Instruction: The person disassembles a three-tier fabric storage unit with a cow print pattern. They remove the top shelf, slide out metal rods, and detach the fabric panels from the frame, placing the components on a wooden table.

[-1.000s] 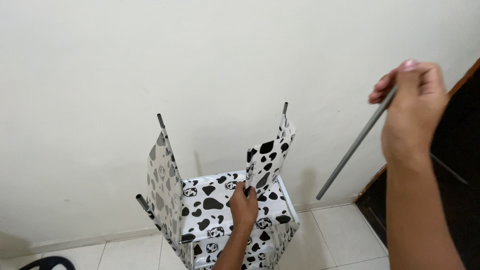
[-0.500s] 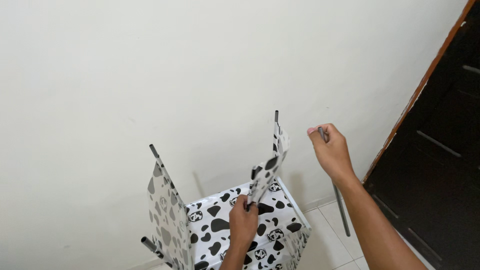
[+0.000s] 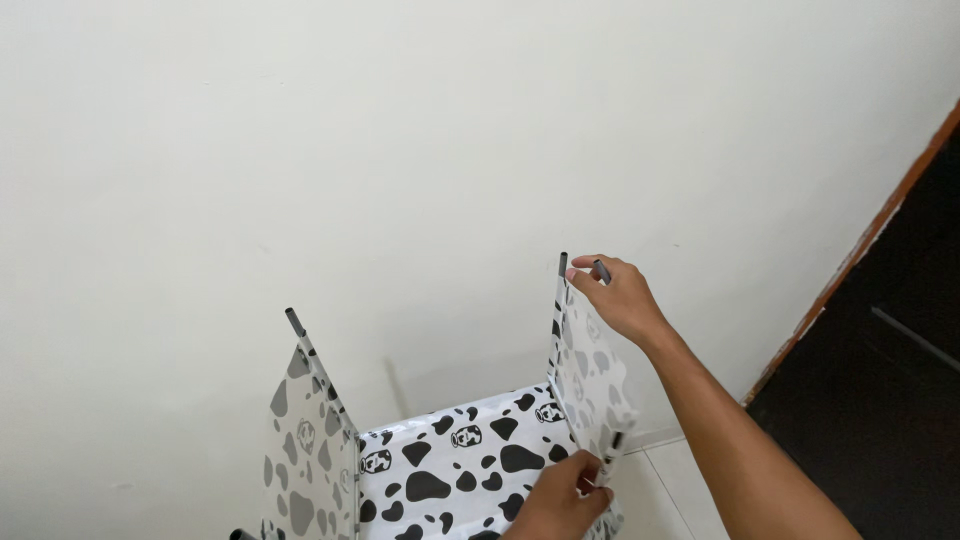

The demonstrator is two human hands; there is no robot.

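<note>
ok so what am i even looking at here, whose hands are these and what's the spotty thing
There is one picture, taken by a camera worn on a person's head and looking down, so both hands are that person's own.

The spotty thing is a small rack with cow-print plastic panels and grey metal poles, standing on a tiled floor against a cream wall. A dark door shows on the right.

The right hand is up at the top of the right panel, holding the top end of a grey pole next to the panel's back corner pole. The left hand grips the lower front edge of that same panel. The left panel stands untouched, with its own pole sticking out above.
</note>
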